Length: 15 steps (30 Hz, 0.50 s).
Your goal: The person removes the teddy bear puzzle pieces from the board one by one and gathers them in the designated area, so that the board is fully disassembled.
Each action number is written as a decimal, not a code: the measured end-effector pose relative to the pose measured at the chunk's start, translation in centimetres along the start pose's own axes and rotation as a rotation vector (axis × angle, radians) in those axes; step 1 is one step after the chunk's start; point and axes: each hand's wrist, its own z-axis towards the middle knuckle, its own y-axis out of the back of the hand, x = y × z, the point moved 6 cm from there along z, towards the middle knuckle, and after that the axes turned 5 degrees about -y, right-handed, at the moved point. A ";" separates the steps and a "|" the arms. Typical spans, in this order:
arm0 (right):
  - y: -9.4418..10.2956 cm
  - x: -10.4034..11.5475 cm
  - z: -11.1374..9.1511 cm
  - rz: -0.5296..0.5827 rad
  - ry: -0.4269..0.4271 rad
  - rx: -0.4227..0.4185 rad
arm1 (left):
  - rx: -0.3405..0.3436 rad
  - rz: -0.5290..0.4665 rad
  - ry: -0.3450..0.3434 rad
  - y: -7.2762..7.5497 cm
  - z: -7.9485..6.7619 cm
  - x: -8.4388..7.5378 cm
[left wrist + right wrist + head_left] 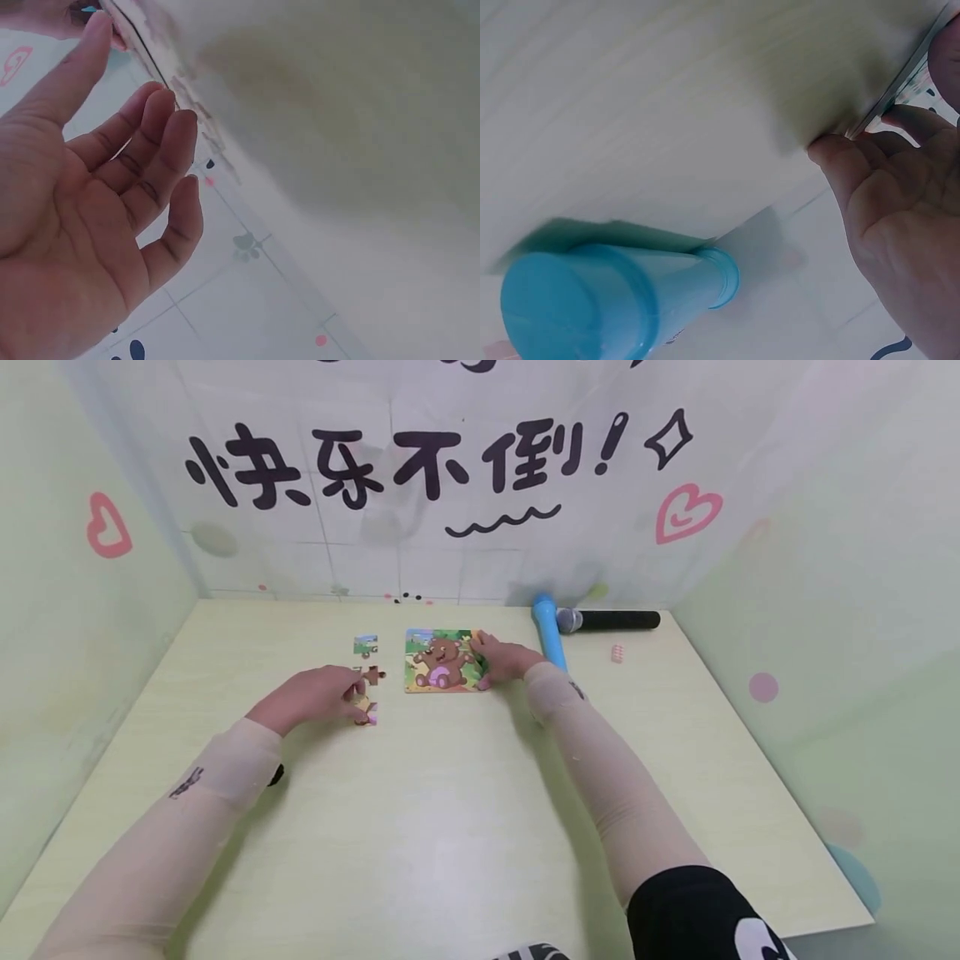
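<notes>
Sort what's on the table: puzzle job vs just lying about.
Puzzle job, apparently:
- bear puzzle
- loose puzzle pieces, left of it
- left hand, at the pieces
- right hand, at the puzzle's right edge

Lying about:
- blue microphone
- black microphone
- small pinkish item, unidentifiable

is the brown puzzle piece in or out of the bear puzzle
Out: the brown puzzle piece is apart from the bear puzzle, bare tabletop between them.

Pale table (420,827) before a white lettered wall (420,564), between 2 greenish side walls (847,652)
</notes>
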 end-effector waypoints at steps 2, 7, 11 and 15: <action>0.0 0.0 0.1 -0.005 -0.005 -0.004 | -0.004 -0.007 -0.006 0.6 0.5 -0.4; -0.2 0.0 0.3 -0.021 -0.021 -0.004 | -0.009 -0.015 -0.038 1.9 2.2 -1.4; 0.0 0.3 0.2 -0.021 -0.006 -0.010 | 0.013 -0.013 -0.044 2.6 4.1 -2.3; 0.1 0.5 -0.1 -0.021 -0.005 -0.021 | 0.040 -0.014 -0.016 2.7 6.2 -2.6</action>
